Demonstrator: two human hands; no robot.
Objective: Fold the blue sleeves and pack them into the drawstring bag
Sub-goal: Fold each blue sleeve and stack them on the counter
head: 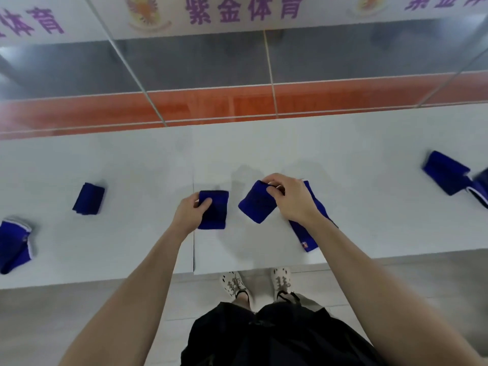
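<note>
Several blue sleeves lie on a white table (343, 154). My left hand (188, 212) grips the left edge of a folded blue sleeve (215, 212) lying flat at the table's middle. My right hand (290, 196) pinches the top corner of a second folded blue sleeve (257, 204), which is tilted and partly lifted. Under my right wrist lies an unfolded long blue sleeve (307, 233) with a white cuff and a small red label near the front edge. No drawstring bag is in view.
Another folded sleeve (89, 198) sits to the left, and a rolled sleeve with a grey cuff (14, 244) lies at the far left edge. More blue sleeves (449, 175) lie at the far right. Behind the table runs a mirrored wall with an orange stripe (211, 107).
</note>
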